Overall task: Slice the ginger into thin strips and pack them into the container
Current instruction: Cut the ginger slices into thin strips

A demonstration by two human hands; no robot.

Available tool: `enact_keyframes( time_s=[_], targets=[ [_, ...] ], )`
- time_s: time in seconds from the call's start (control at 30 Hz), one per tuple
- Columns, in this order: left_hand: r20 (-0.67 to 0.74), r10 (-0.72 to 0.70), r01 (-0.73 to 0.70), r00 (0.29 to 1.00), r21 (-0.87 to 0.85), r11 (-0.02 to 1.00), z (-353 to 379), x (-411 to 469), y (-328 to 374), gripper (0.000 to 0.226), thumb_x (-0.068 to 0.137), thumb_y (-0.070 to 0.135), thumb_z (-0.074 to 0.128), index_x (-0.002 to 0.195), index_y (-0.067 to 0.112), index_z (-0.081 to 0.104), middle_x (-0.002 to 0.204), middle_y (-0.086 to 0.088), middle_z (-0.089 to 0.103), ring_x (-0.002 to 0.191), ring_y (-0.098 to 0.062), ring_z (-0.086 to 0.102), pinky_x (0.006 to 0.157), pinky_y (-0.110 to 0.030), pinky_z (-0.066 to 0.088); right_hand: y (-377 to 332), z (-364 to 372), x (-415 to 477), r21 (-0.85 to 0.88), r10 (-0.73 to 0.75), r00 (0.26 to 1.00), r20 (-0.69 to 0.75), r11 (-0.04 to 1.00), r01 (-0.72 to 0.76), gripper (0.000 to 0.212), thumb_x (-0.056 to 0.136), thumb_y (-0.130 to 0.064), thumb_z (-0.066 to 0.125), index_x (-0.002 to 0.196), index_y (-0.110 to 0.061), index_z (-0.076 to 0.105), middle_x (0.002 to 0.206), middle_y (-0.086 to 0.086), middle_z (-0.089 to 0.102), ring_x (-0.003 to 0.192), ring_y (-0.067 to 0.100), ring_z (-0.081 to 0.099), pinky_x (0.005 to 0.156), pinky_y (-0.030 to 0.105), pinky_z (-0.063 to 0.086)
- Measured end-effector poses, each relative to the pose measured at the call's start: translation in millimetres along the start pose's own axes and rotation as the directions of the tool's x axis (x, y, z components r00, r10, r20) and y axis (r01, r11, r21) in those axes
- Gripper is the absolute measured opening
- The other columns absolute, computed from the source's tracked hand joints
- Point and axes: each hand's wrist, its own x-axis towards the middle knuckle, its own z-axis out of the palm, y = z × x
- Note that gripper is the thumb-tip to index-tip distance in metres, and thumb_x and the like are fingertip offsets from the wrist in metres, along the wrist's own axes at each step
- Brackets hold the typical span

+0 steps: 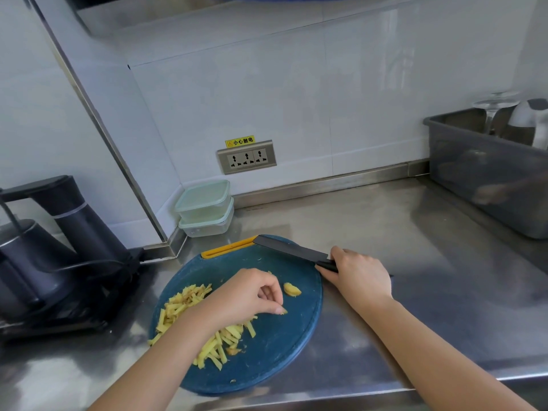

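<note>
A round blue cutting board (275, 348) lies on the steel counter. Yellow ginger strips (189, 304) are piled on its left half. A small uncut ginger piece (292, 289) lies near the board's middle. My left hand (243, 298) hovers over the strips and pinches a small bit of ginger at its fingertips. My right hand (358, 274) grips the handle of a black knife (289, 250), whose blade lies flat on the board's far right edge. Two stacked clear containers (204, 207) with pale green lids stand in the back corner.
A dark electric kettle on its stand (59, 247), with a cable, fills the left side. A grey tub (489, 173) holding a glass and cups sits at the back right. A wall socket (247, 157) is behind the board. The counter's front edge (326, 396) runs just below the board.
</note>
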Motion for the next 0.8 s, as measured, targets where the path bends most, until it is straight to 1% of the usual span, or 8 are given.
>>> enact_keyframes(
  time_s=[0.1,0.17,0.27,0.47,0.57,0.63,0.73,0.8],
  targets=[
    [-0.081,0.029,-0.035,0.996,-0.065,0.997,-4,9,4,0.006,0.080,0.026,0.075,0.080,0.025,0.069,0.079,0.012,0.068,0.075,0.001,0.061,0.072,-0.016,0.051,-1,0,0,-0.001,0.001,1.000,-0.001,1.000,-0.001,0.038,0.096,-0.058,0.037,0.090,-0.020,0.038,0.093,-0.003,0.063,0.083,0.021,0.062,0.058,0.028,0.033],
    [-0.101,0.050,-0.056,0.994,-0.064,0.996,-6,17,7,0.004,0.083,0.022,0.072,0.082,0.024,0.070,0.079,0.012,0.068,0.074,0.002,0.061,0.069,-0.013,0.048,-1,-1,2,-0.006,-0.003,1.000,0.004,1.000,0.003,0.038,0.096,-0.058,0.037,0.091,-0.020,0.038,0.094,-0.002,0.063,0.083,0.021,0.063,0.058,0.028,0.033],
    [-0.076,0.064,-0.067,0.995,-0.030,0.997,-4,27,10,0.005,0.086,0.019,0.069,0.085,0.023,0.070,0.080,0.013,0.067,0.071,0.006,0.058,0.064,-0.007,0.044,-1,0,2,-0.017,-0.007,1.000,0.012,1.000,0.007,0.039,0.096,-0.058,0.036,0.091,-0.020,0.038,0.094,-0.003,0.063,0.084,0.021,0.063,0.059,0.028,0.034],
    [-0.060,0.075,-0.072,0.995,0.054,0.996,-1,35,7,0.008,0.089,0.020,0.065,0.089,0.025,0.071,0.084,0.015,0.063,0.072,0.008,0.056,0.063,-0.006,0.041,1,4,3,-0.016,-0.010,1.000,0.004,1.000,0.010,0.040,0.095,-0.059,0.036,0.090,-0.020,0.038,0.092,-0.003,0.063,0.082,0.021,0.063,0.059,0.028,0.034],
    [-0.076,0.099,-0.094,0.992,0.060,0.994,-2,34,2,0.009,0.089,0.023,0.064,0.092,0.028,0.071,0.097,0.014,0.057,0.081,0.004,0.053,0.069,-0.008,0.038,2,4,3,-0.013,-0.010,1.000,-0.004,1.000,0.010,0.039,0.095,-0.059,0.037,0.089,-0.020,0.038,0.092,-0.003,0.063,0.082,0.021,0.063,0.059,0.028,0.033],
    [-0.129,0.106,-0.102,0.986,0.033,0.994,-8,32,-3,0.010,0.091,0.026,0.062,0.093,0.033,0.069,0.102,0.014,0.057,0.088,0.003,0.054,0.075,-0.012,0.038,2,3,2,-0.012,-0.010,1.000,-0.007,1.000,0.010,0.040,0.095,-0.059,0.037,0.089,-0.020,0.039,0.091,-0.003,0.063,0.081,0.020,0.062,0.058,0.028,0.033],
    [-0.238,0.012,-0.012,0.971,0.000,1.000,-24,25,-16,0.014,0.093,0.025,0.059,0.091,0.037,0.065,0.098,0.020,0.060,0.089,0.005,0.057,0.073,-0.014,0.039,2,1,2,-0.002,-0.002,1.000,-0.007,1.000,0.002,0.039,0.095,-0.059,0.037,0.089,-0.021,0.040,0.091,-0.004,0.063,0.076,0.020,0.058,0.058,0.028,0.033],
    [-0.243,-0.093,0.091,0.966,-0.019,0.996,-33,20,-26,0.014,0.091,0.024,0.061,0.087,0.037,0.064,0.092,0.021,0.063,0.086,0.006,0.058,0.071,-0.014,0.040,1,1,2,-0.007,-0.001,1.000,-0.009,1.000,0.001,0.039,0.096,-0.059,0.036,0.090,-0.021,0.040,0.092,-0.004,0.063,0.080,0.020,0.061,0.058,0.029,0.033]
  ],
)
